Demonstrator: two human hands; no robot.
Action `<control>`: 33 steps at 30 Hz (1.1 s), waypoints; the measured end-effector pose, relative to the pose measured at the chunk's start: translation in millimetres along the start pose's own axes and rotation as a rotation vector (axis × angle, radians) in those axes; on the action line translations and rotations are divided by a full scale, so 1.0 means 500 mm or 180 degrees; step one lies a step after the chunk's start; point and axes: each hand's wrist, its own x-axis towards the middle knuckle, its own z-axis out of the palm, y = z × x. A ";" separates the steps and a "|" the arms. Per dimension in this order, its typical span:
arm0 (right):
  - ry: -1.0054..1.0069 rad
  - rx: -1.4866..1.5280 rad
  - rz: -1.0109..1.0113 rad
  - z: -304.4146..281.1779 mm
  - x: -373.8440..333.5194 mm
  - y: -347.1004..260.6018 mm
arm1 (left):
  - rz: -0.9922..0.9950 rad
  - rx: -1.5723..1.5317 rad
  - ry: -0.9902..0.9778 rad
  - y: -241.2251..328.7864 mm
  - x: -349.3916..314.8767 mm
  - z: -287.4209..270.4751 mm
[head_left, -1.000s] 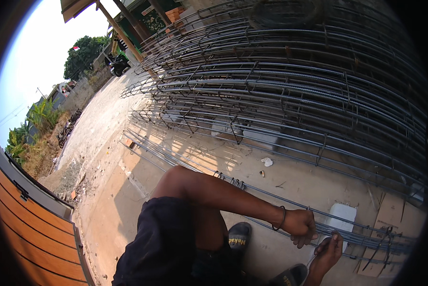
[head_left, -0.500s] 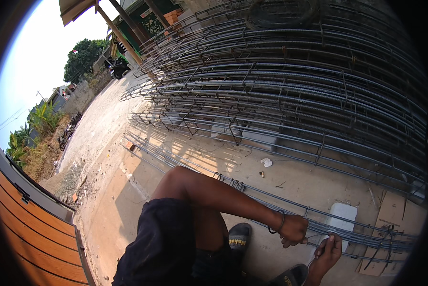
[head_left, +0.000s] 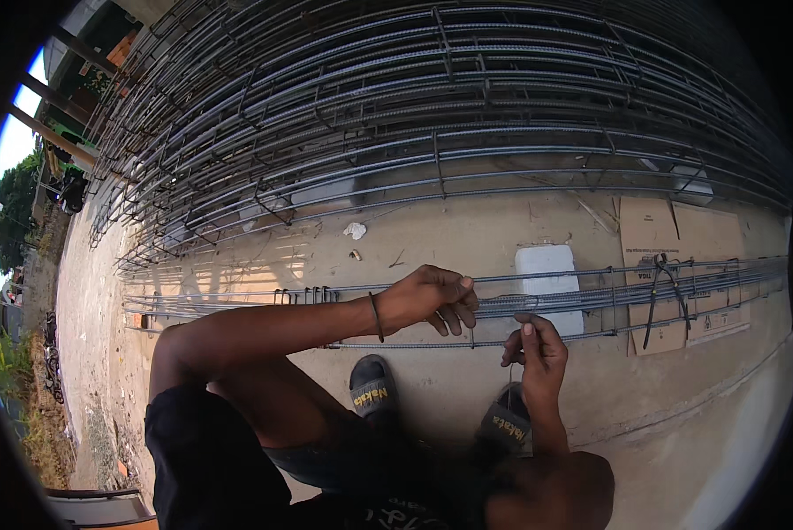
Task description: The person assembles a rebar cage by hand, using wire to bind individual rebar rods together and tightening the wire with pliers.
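My left hand (head_left: 436, 300) is over a long, narrow bundle of ribbed steel bars (head_left: 599, 300) that lies across in front of me. Its fingers hang loosely apart, and I see nothing held in them. My right hand (head_left: 538, 346) is on the near side of the bars, thumb and fingertips pinched together. A thin tie wire (head_left: 510, 378) trails down from that pinch. Rectangular wire stirrups (head_left: 312, 295) are bunched on the bars left of my left hand. Black-handled pincers (head_left: 664, 287) rest over the bars at the right.
A white block (head_left: 548, 263) sits beneath the bars, with flattened cardboard (head_left: 648, 231) to its right. Large stacked rebar cages (head_left: 432, 106) fill the far side. My sandalled feet (head_left: 374, 389) stand near the bars. White scrap (head_left: 355, 230) lies on the concrete.
The view has swung right, so the bars run more level and the pincers show fully. My hands have drawn apart, and the left hand's closed fingers have loosened.
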 end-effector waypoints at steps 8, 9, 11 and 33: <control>0.0067 -0.0132 0.0005 -0.028 -0.006 -0.019 | 0.0043 -0.0091 -0.0067 -0.007 0.036 0.023; 0.0075 -0.0124 0.0005 -0.028 -0.009 -0.015 | 0.0015 -0.0045 -0.0075 -0.006 0.035 0.026; -0.0008 -0.0322 -0.0112 -0.027 -0.011 -0.006 | 0.0004 0.0044 -0.0132 -0.008 0.029 0.030; 0.0462 -0.2058 -0.0014 -0.181 -0.141 0.075 | 0.0895 0.2407 0.0041 -0.084 0.026 0.028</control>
